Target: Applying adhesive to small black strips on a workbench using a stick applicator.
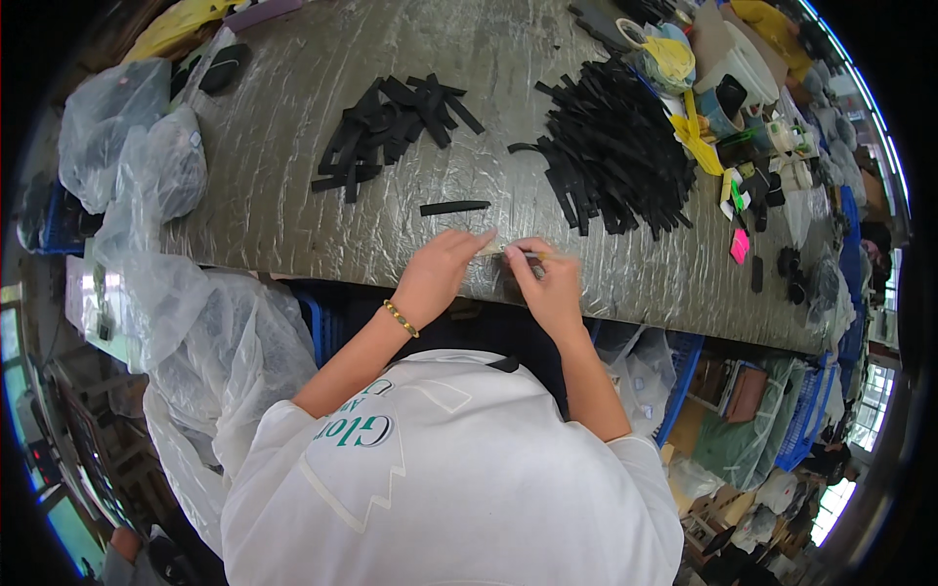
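Near the front edge of the table, my left hand (437, 275) is closed, its fingertips on a small pale piece (490, 250) too small to name. My right hand (553, 293) is just to the right, thumb and fingers pinched together. A thin, blurred, stick-like thing (559, 257) shows at its fingers; its kind cannot be made out. Just beyond my hands a single black strip (454, 207) lies flat. Farther off are two heaps of such strips: a smaller loose heap (396, 122) to the left and a bigger dense heap (620, 146) to the right.
Clear plastic bags (127, 137) cover the table's left end and hang down beside me. Tape rolls, cups, a yellow cloth (699, 137) and a pink slip (740, 245) crowd the right side. Blue crates (679, 386) stand below the table (293, 230).
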{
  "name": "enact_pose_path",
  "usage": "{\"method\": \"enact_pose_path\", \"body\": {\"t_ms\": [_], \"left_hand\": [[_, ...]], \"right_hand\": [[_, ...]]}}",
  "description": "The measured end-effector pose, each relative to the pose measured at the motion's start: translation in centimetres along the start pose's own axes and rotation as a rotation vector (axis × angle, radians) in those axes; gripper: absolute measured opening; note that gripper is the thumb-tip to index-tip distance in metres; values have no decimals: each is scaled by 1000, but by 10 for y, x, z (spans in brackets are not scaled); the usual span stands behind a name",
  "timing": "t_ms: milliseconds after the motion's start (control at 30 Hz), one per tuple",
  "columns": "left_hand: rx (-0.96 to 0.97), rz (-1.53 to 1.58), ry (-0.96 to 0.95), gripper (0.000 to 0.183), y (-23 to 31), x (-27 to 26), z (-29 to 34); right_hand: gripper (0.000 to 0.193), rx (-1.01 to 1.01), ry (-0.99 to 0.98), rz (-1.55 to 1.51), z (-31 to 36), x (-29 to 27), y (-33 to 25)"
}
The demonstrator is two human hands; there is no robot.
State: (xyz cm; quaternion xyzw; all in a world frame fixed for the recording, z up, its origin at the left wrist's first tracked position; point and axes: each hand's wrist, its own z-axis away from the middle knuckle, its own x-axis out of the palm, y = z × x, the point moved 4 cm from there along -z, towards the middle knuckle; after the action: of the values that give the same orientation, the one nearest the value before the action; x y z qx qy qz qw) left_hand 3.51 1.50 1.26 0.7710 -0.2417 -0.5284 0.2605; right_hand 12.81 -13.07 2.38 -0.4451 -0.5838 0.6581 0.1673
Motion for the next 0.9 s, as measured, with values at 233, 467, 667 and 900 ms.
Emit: {"method": "enact_pose_path", "body": {"t_ms": [233, 467, 667, 900], "left_hand": [[-81, 166, -11, 62, -6, -1, -1], [-41, 166, 22, 59, -8, -2, -1], [-90, 194, -1, 47, -6, -3, -2], [119, 57, 165, 20, 4, -19, -6]], "right_hand": [[16, 1, -102, 73, -5, 17, 0], [14, -248, -99, 208, -7, 20, -9], [19, -293, -206, 326, -15, 1, -5], [24, -336, -260, 399, -22, -2, 0]]}}
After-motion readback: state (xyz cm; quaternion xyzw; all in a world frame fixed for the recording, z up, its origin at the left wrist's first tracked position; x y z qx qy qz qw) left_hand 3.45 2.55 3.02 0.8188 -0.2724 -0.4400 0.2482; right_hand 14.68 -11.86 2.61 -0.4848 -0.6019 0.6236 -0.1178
